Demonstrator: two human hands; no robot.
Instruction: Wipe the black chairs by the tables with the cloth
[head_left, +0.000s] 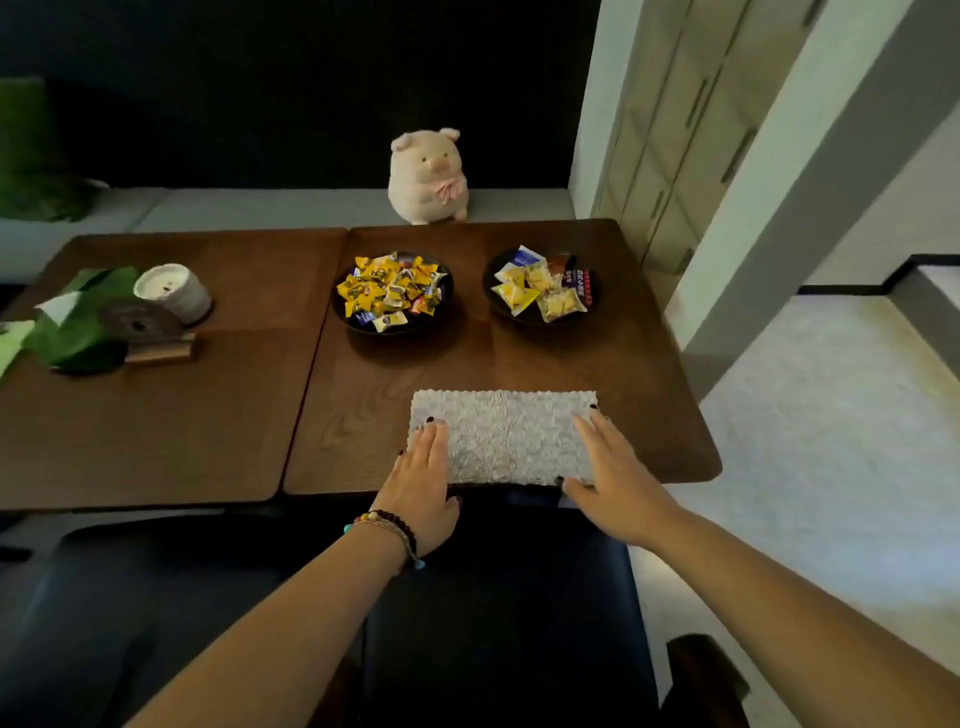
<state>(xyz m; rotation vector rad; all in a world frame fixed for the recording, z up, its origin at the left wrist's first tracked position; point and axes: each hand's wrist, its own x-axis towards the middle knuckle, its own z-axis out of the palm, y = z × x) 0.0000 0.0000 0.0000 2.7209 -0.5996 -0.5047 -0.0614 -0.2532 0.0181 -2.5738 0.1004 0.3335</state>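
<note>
Seeing the cloth (504, 436) lying flat and folded to a rectangle at the near edge of the right-hand table (649, 415), its near side flush with that edge, right above the black chair (509, 613) pushed in below. My guess: parked there because it's the handiest flat spot next to the chair that needs wiping. Left hand (422, 486) rests on the cloth's left end, fingers (434, 441) straight and together, flat on the fabric, gripping nothing. Right hand (615, 480) sits on the right end, fingers spread a bit and also straight, thumb down at the cloth's near right corner by the table edge. Nothing is pinched, so I read it as flattening or squaring the fold, or the moment just ahead of a pick-up; can't say which. A second dark chair (130, 597) sits at the left table (156, 415), partly in shadow. Both candy bowls (392, 293) (543, 291) are toward the far edge, well apart from the cloth, so dragging it off the near edge shouldn't touch them. Plush pig (428, 176) is on the bench past the far edge, a plant pot (174, 293) on the left table. Wiping not started as far as I can judge: cloth is on the table, not on a chair.
</note>
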